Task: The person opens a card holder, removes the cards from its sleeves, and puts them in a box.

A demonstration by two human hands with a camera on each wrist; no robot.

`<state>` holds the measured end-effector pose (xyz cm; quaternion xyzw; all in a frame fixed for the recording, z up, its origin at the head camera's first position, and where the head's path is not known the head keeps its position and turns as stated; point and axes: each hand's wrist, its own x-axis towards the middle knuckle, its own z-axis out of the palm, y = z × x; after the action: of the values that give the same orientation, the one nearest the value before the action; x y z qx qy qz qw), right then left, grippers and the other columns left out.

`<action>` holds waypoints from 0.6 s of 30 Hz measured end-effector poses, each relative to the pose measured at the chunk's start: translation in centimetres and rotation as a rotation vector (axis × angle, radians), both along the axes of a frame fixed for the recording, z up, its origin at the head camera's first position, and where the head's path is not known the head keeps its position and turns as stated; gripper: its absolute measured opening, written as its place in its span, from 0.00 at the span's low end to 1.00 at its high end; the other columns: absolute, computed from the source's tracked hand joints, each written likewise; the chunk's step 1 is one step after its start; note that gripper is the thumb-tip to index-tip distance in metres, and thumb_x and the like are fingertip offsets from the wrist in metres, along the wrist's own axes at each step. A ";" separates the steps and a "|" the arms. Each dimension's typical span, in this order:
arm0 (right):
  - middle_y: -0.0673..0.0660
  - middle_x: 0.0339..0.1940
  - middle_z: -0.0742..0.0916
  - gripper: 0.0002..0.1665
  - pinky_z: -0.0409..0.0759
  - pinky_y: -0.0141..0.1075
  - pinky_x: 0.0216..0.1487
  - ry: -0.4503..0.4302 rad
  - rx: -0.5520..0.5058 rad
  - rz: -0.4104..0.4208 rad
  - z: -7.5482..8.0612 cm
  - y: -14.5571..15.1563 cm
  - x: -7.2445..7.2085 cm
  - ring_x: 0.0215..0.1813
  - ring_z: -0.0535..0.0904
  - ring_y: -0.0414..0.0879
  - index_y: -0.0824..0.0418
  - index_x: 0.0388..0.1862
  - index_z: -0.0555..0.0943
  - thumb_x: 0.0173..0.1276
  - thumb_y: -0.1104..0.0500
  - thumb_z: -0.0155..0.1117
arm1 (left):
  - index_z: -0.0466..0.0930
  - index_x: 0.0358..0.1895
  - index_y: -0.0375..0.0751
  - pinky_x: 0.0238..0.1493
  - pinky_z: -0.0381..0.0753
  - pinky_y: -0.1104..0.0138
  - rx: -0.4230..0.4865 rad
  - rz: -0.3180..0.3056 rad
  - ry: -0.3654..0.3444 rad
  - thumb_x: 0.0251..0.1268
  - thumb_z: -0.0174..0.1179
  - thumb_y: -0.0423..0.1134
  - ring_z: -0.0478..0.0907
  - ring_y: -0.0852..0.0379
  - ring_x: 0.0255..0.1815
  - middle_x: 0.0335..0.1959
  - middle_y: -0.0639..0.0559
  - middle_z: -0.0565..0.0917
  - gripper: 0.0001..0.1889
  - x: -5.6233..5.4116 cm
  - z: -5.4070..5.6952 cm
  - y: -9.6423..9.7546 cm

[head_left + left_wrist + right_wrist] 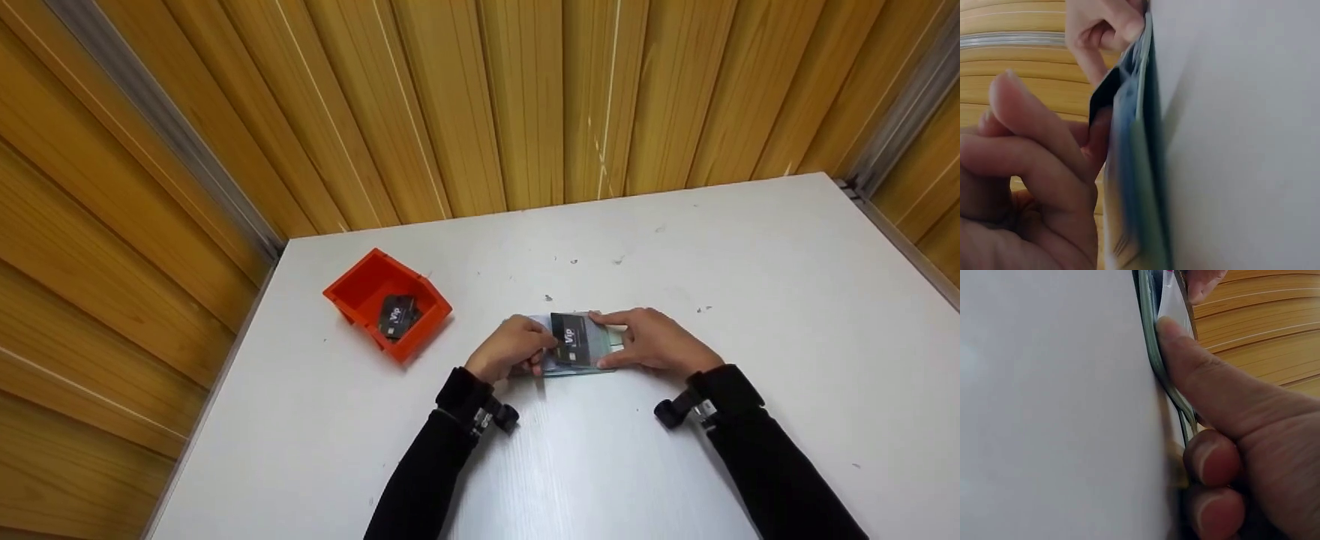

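A black card marked "Vip" [568, 330] lies over a thin, pale green-blue card holder [598, 341] with clear sleeves, flat on the table. My left hand [514, 349] pinches the card's left edge between thumb and finger. In the left wrist view the dark card [1103, 93] tilts up from the holder's layered edge [1143, 146]. How far it sits inside a sleeve cannot be told. My right hand [664, 341] grips the holder's right end. From the right wrist, its thumb [1190, 354] presses on the layers while curled fingers [1216, 458] sit at the edge.
An orange-red open bin [416, 349] stands to the left on the white table [750, 255], with several black Vip cards [397, 315] in it. Yellow wood-look panel walls [525, 105] rise behind the table and at its left.
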<state>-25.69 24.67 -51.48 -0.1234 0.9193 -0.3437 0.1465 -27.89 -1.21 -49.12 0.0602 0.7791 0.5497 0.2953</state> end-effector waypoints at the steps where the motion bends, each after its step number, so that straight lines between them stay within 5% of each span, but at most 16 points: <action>1: 0.48 0.20 0.75 0.51 0.64 0.32 0.27 0.003 0.001 0.000 0.0 0.0 0.0 0.26 0.68 0.42 0.44 0.77 0.73 0.54 0.42 0.83 | 0.84 0.30 0.36 0.15 0.67 0.73 -0.010 -0.005 0.010 0.68 0.62 0.31 0.70 0.64 0.09 0.11 0.57 0.70 0.07 -0.1 0.2 -0.2; 7: 0.47 0.19 0.76 0.50 0.66 0.31 0.25 0.028 0.001 0.008 -0.2 0.0 0.0 0.24 0.67 0.40 0.45 0.76 0.73 0.54 0.43 0.83 | 0.83 0.31 0.38 0.17 0.70 0.72 -0.079 -0.031 0.047 0.68 0.60 0.32 0.70 0.63 0.11 0.13 0.56 0.71 0.06 -0.7 1.3 -1.6; 11: 0.47 0.20 0.76 0.50 0.66 0.31 0.26 0.032 0.002 0.006 -0.1 0.0 0.0 0.25 0.68 0.41 0.44 0.76 0.73 0.54 0.43 0.84 | 0.83 0.35 0.40 0.18 0.70 0.71 -0.146 -0.005 0.140 0.70 0.57 0.33 0.70 0.61 0.12 0.14 0.55 0.70 0.06 -1.2 2.6 -2.9; 14: 0.48 0.20 0.76 0.51 0.64 0.32 0.27 0.032 0.007 0.005 -0.1 0.0 0.0 0.26 0.67 0.42 0.44 0.76 0.73 0.54 0.43 0.84 | 0.83 0.37 0.40 0.18 0.67 0.70 -0.183 0.072 0.275 0.71 0.55 0.34 0.68 0.59 0.12 0.16 0.55 0.71 0.07 -1.6 4.2 -4.3; 18: 0.48 0.21 0.75 0.51 0.64 0.32 0.28 0.031 0.005 -0.003 -0.2 0.0 0.0 0.27 0.67 0.42 0.44 0.76 0.73 0.54 0.43 0.84 | 0.84 0.41 0.45 0.22 0.70 0.68 -0.279 0.279 0.464 0.76 0.55 0.40 0.70 0.56 0.18 0.24 0.52 0.77 0.08 -2.1 6.6 -6.9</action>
<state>-25.71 24.71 -51.70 -0.1270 0.9226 -0.3396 0.1318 -29.96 -8.08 -42.52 0.0357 0.8946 0.4439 0.0365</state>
